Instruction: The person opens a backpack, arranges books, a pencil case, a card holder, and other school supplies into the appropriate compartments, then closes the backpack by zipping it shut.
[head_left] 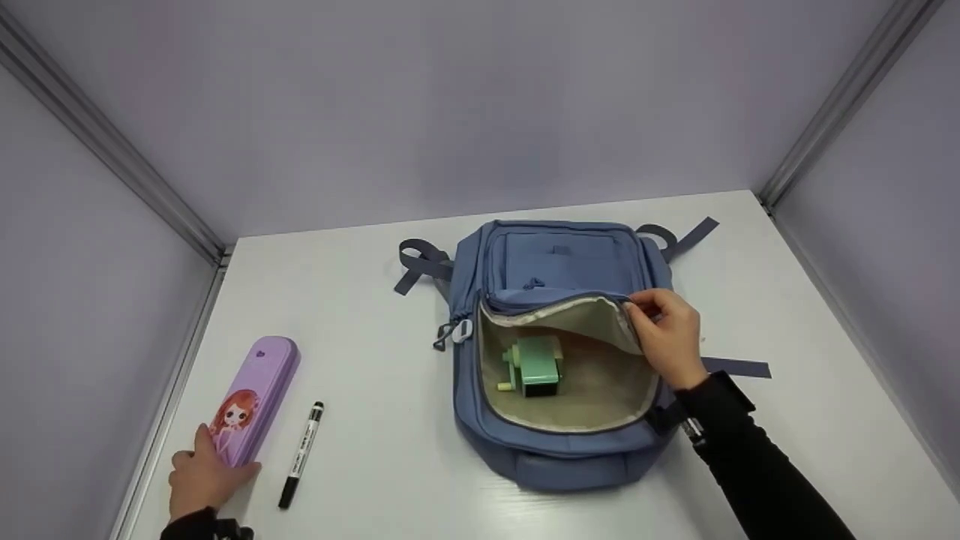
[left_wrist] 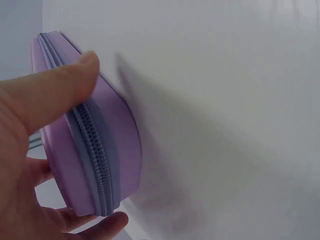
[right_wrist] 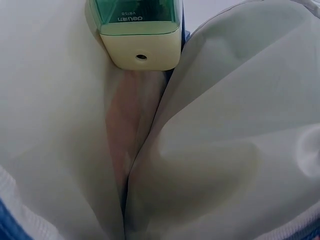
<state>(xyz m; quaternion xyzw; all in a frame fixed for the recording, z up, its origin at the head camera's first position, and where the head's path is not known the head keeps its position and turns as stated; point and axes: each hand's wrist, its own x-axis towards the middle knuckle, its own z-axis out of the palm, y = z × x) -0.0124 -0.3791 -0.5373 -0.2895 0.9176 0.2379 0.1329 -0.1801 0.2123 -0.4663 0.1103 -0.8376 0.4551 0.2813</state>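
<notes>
At the near left of the table, my left hand (head_left: 201,481) grips the lower end of a purple zippered pencil case (head_left: 262,379) printed with a cartoon girl. The left wrist view shows the thumb on one side of the case (left_wrist: 120,140) and fingers on the other. My right hand (head_left: 673,339) pinches the edge of the front pocket flap of a blue backpack (head_left: 570,259), holding the pocket open. Inside the pocket, on its beige lining, sits a green hand-crank pencil sharpener (head_left: 537,364). The right wrist view shows the sharpener (right_wrist: 142,45) against the lining; the right hand is not seen there.
A black-and-white marker (head_left: 302,454) lies between the pencil case and the backpack. Dark straps (head_left: 424,264) spread from the backpack's sides onto the white table (head_left: 360,322). Pale panels (head_left: 480,112) stand behind and at both sides.
</notes>
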